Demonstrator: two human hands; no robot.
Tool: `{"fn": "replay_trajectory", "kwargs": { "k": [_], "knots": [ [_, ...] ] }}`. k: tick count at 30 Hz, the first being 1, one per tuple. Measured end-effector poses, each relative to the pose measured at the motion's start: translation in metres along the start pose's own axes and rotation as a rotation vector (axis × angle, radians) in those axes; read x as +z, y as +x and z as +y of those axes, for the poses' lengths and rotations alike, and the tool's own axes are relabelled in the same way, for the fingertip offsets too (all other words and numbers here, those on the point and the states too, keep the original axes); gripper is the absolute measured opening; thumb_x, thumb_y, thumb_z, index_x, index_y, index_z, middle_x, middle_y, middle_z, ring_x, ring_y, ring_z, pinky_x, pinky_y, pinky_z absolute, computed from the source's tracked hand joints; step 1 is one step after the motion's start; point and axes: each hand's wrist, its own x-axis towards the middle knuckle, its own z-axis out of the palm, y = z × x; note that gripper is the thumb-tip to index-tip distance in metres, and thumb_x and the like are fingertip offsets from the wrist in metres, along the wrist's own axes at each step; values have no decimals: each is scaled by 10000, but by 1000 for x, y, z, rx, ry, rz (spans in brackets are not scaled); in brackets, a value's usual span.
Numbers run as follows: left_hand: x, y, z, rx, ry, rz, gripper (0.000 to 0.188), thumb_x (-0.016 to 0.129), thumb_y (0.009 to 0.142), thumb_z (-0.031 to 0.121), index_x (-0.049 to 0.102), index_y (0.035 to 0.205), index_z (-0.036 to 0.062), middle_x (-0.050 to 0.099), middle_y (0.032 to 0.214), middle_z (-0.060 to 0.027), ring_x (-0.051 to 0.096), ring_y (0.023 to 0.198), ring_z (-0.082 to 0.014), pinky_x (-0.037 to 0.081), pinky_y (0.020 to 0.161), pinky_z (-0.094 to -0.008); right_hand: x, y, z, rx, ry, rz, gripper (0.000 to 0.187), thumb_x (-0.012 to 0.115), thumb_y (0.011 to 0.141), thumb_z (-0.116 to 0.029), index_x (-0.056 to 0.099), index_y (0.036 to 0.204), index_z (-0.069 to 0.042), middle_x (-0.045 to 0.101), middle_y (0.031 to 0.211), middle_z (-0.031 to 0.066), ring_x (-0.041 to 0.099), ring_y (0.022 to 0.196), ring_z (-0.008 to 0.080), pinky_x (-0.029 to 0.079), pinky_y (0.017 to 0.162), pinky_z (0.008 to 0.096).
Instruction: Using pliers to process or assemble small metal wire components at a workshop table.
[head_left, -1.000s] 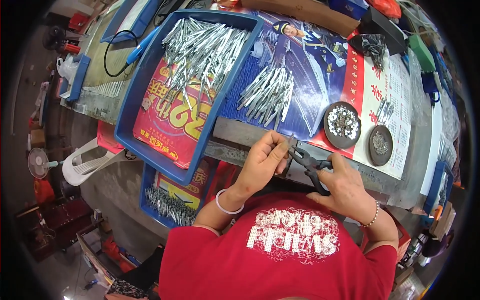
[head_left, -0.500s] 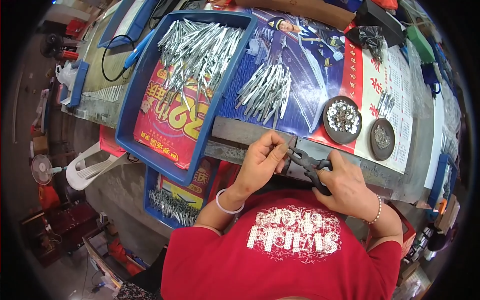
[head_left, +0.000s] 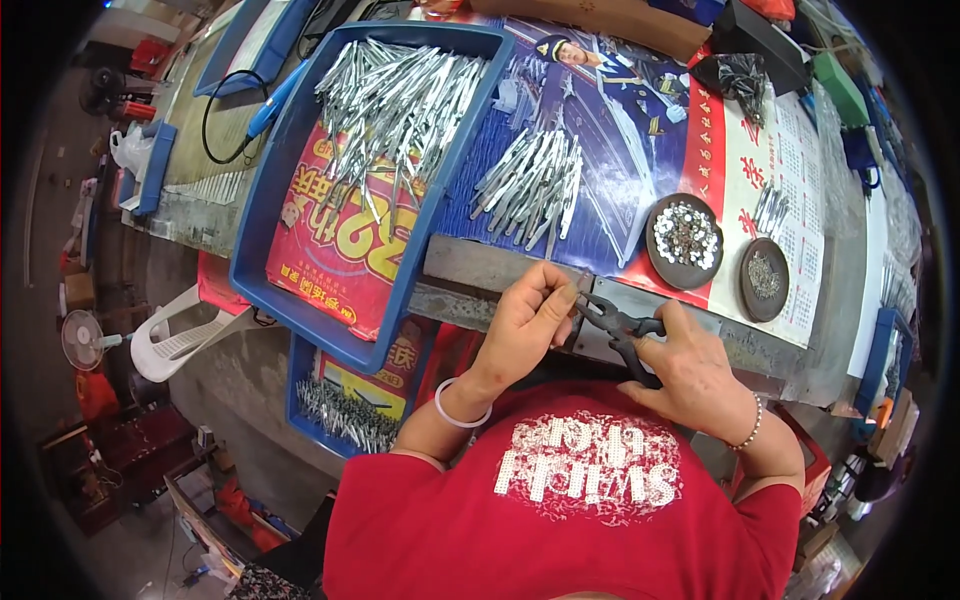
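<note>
My right hand (head_left: 690, 372) is wrapped round the dark handles of a pair of pliers (head_left: 618, 328), whose jaws point left. At those jaws, my left hand (head_left: 530, 318) is closed in a pinch between thumb and forefinger; the small piece in it is mostly hidden and I cannot make it out. Both hands are just over the bench's near edge. Beyond them lies a loose pile of thin silvery metal strips (head_left: 532, 190). To the right stand a round brown dish (head_left: 660, 268) of small shiny discs and a smaller brown dish (head_left: 748, 290) of tiny metal parts.
A large blue tray (head_left: 245, 245) heaped with metal strips (head_left: 400, 100) hangs over the bench edge at left. Below it is another blue tray (head_left: 297, 400) of parts. A few strips (head_left: 771, 210) lie by the small dish. A black plastic bag (head_left: 742, 82) sits at the back right.
The lower plier handle and the fingers of my right hand have shifted slightly. My left hand stays almost in place at the jaws.
</note>
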Motion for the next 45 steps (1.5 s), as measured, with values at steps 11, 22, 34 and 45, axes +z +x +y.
{"fn": "replay_trajectory", "kwargs": {
  "k": [11, 22, 34, 45],
  "knots": [
    [1, 0, 1, 49, 112, -12, 121, 533, 996, 145, 514, 922, 50, 500, 682, 24, 450, 570, -33, 350, 514, -181, -1, -1, -5, 40, -24, -18, 241, 749, 700, -195, 673, 881, -55, 457, 915, 153, 553, 775, 317, 449, 663, 420],
    [-4, 2, -3, 101, -39, 104, 56, 526, 979, 76, 534, 1016, 34, 540, 741, 6, 487, 622, -44, 402, 573, -192, 25, -16, 28, 0, 36, -67, 308, 754, 703, -161, 625, 942, -16, 519, 1025, 181, 554, 876, 352, 457, 760, 413],
    [45, -19, -4, 275, 138, -76, 236, 448, 973, 4, 513, 1200, -4, 470, 984, -38, 511, 720, -66, 440, 632, -214, 36, 8, -1, -24, 384, 517, 170, 633, 803, 7, 546, 948, 19, 538, 842, 118, 549, 721, 216, 444, 674, 301],
    [55, -35, -4, 595, 471, 37, 408, 478, 901, -48, 487, 1292, 67, 660, 1034, -161, 673, 937, -337, 528, 748, -359, 77, 30, -19, 32, 471, 850, 215, 392, 1036, -156, 502, 1077, 24, 511, 950, 91, 499, 866, 183, 423, 772, 292]
  ]
}}
